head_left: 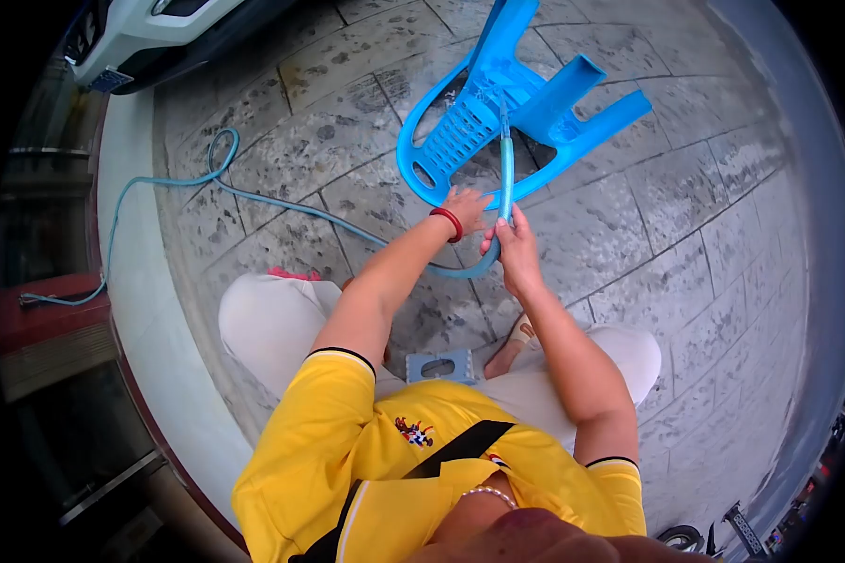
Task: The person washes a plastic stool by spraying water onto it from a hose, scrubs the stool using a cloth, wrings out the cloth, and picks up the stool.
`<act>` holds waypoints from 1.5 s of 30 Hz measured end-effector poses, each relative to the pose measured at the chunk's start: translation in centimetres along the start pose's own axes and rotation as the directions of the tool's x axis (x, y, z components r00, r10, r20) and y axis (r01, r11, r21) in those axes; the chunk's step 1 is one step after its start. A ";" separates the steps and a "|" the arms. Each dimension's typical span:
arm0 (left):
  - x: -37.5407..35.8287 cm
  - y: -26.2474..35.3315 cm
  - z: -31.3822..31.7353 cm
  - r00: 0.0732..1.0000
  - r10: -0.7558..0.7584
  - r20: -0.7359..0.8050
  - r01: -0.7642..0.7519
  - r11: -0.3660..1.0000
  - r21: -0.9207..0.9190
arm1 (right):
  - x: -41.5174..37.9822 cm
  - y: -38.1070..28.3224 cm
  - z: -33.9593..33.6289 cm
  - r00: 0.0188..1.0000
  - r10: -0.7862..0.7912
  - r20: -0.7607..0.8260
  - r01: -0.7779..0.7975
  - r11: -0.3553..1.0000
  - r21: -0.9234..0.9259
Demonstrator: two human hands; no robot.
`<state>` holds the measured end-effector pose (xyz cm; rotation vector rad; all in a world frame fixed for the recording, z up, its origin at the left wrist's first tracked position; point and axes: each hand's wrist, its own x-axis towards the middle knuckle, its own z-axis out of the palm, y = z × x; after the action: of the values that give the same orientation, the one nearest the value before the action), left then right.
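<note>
A blue plastic chair [460,131] lies tipped over on the wet paving, its slotted backrest toward me and its legs pointing away. My left hand [467,210], with a red bangle at the wrist, is at the near edge of the backrest. Its fingers are stretched out and appear to touch the rim. In my right hand [516,246] is a light blue hose [507,178], with the fingers closed around it. The hose end points at the chair's seat, where water seems to splash. Part of the right fingers is hidden behind the hose.
The hose trails left across stone paving [338,103] to a red ledge [61,310]. A small grey stool [439,367] stands between my legs. A white vehicle's front [141,42] is at upper left. A pale curb [131,244] runs along the left.
</note>
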<state>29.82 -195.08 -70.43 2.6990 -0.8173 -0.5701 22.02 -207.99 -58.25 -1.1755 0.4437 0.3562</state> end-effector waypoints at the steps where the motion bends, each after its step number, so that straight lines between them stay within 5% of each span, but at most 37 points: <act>1: -0.7 -1.0 0.6 1.000 -0.003 0.002 0.003 1.000 -0.010 | 0.4 0.1 0.1 1.000 0.012 -0.009 -0.013 1.000 -0.017; 5: -3.1 -6.4 2.4 0.886 -0.430 0.170 0.462 0.841 -0.281 | 1.3 0.3 0.1 0.994 0.105 -0.026 -0.106 0.994 -0.038; 8: -4.2 -10.6 3.3 0.821 -0.542 0.179 0.563 0.720 -0.406 | 1.9 1.1 0.1 0.987 0.157 -0.033 -0.159 0.985 -0.068; 10: -4.2 -12.3 3.1 0.697 -0.682 0.223 0.660 0.487 -0.572 | 1.7 0.8 0.6 0.985 0.150 -0.083 -0.154 0.987 -0.045; 15: -1.4 -12.2 0.1 0.733 -0.660 0.166 0.607 0.523 -0.598 | 2.3 0.3 -0.1 0.980 0.091 -0.177 -0.080 0.995 0.065; 21: 8.6 -6.1 -7.6 0.896 -0.427 -0.119 0.257 0.720 -0.644 | 3.6 0.2 -2.1 0.956 0.008 -0.294 0.044 0.984 0.172; 26: 16.6 2.5 -13.8 0.947 -0.190 -0.258 0.000 0.806 -0.591 | 3.4 -1.0 -3.7 0.936 0.060 -0.346 0.038 0.962 0.269; 31: 21.7 6.4 -16.5 0.932 -0.213 -0.294 -0.018 0.782 -0.623 | 3.1 -0.9 -4.8 0.957 0.107 -0.270 -0.028 0.959 0.280; 37: 26.0 10.8 -16.3 0.942 -0.041 -0.332 -0.118 0.888 -0.444 | 2.9 -0.2 -5.1 0.950 0.154 -0.273 -0.058 0.942 0.332; 39: 26.8 11.8 -15.4 0.957 -0.107 -0.271 -0.032 0.886 -0.463 | 2.9 0.1 -5.3 0.941 0.181 -0.287 -0.067 0.929 0.364; 45: 28.1 10.9 -13.0 0.972 -0.166 -0.169 -0.024 0.642 -0.767 | 2.9 0.4 -5.6 0.944 0.162 -0.286 -0.037 0.917 0.398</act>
<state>51.91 -218.28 -63.20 1.9389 -0.2830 -0.4664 23.51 -213.00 -61.84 -0.8204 0.8182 0.1559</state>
